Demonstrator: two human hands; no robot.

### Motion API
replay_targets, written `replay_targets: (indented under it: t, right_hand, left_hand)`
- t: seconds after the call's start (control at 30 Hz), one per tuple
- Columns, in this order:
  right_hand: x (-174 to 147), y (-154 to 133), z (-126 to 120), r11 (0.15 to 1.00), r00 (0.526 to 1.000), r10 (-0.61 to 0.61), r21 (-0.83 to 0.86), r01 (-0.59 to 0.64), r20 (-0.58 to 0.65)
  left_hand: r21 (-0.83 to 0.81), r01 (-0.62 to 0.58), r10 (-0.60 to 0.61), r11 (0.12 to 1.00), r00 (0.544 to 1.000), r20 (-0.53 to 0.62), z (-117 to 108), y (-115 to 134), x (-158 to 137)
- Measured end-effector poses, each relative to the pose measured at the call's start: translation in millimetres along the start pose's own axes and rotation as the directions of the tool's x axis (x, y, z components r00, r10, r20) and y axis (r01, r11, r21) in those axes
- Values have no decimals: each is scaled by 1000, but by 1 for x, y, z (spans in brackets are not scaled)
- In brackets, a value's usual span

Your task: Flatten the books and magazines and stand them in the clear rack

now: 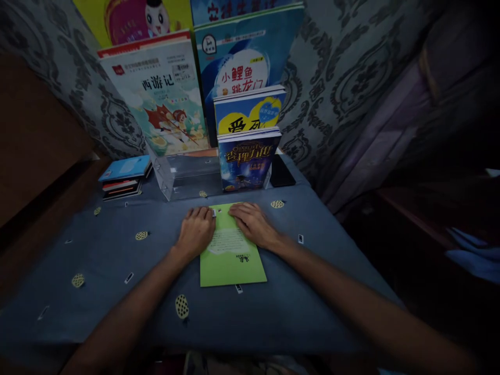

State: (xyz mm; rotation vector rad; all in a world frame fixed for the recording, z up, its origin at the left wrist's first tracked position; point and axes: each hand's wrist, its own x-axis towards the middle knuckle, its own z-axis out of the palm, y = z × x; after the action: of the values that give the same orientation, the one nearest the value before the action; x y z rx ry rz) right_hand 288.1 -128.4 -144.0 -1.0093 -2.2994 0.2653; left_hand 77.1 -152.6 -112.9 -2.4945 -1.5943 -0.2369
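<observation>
Likely bendy; hold green paperback (233,272), near table's (312,299) front edge, by sides. Under left hand (196,227), right hand (252,221); cannot tell if gripped.

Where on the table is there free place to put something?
Bare tablecloth lies between the left hand and book stack, and from the right hand to the tablecloth's right edge. Crowded: green book at the hands; behind it, the clear stand with books.

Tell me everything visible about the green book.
The green book looks thin and paper-covered, apparently closed. It lies flat on patterned blue cloth before the clear stand. A paler patch carries small print, with a dark design below. The left hand rests at its far left edge, the right hand over its far right.
</observation>
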Motion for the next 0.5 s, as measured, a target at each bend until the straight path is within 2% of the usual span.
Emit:
replay_targets:
  t: [0.27, 0.5]
  right_hand:
    - [2, 16, -11, 979, 982, 183, -88, -186, -43]
    - [2, 24, -12, 961, 957, 278, 23, -277, -90]
  left_hand:
    - [10, 25, -26, 1000, 999, 22, 0, 2, 1]
    - [12, -11, 11, 1000, 1000, -1, 3, 0, 1]
